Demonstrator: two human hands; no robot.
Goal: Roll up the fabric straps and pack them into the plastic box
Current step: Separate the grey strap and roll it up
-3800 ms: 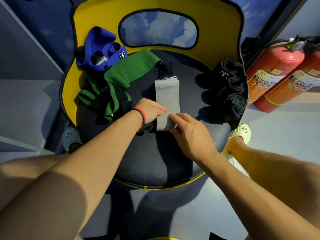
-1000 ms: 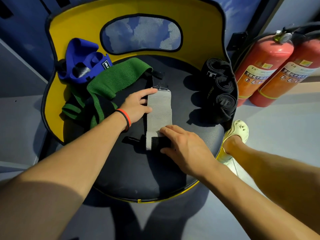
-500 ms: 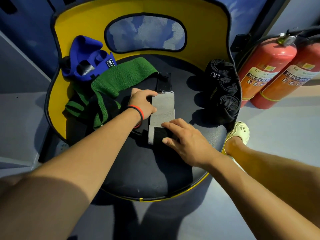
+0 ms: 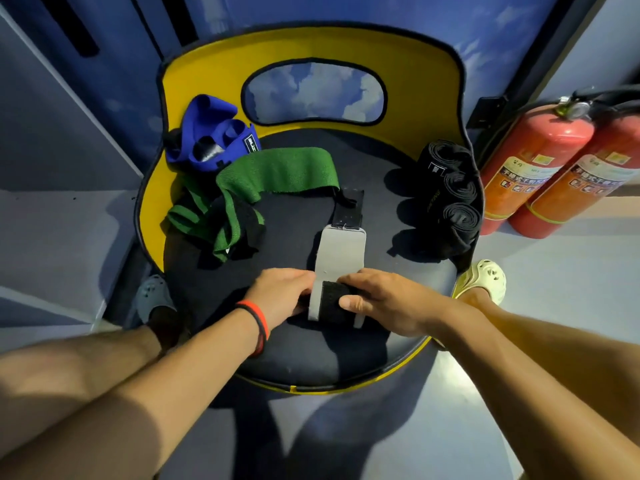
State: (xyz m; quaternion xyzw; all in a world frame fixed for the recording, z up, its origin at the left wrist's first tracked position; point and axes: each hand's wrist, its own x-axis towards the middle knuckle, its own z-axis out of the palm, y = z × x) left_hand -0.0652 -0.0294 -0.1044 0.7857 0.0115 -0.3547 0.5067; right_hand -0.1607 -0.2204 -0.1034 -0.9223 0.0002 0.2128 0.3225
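Observation:
A grey strap [image 4: 341, 251] with a black end patch lies lengthwise on the dark seat [image 4: 304, 355] of a yellow-backed chair. My left hand [image 4: 282, 296] grips its near end from the left. From the right, my right hand [image 4: 384, 301] pinches the same end, thumb on the black patch [image 4: 330, 301]. Green straps [image 4: 263, 188] lie loose at the seat's left. Three black rolled straps [image 4: 450, 199] stand at the right edge. Blue rolled straps [image 4: 214, 140] sit at the back left. No plastic box is in view.
Two red fire extinguishers [image 4: 540, 168] stand on the floor to the right of the chair. My feet in clogs show at both sides of the seat [image 4: 485, 277]. The yellow chair back [image 4: 311, 46] rises behind the straps.
My left hand has come down from the strap's middle to its near end, beside my right hand. Both hands and the strap's near end have shifted toward me.

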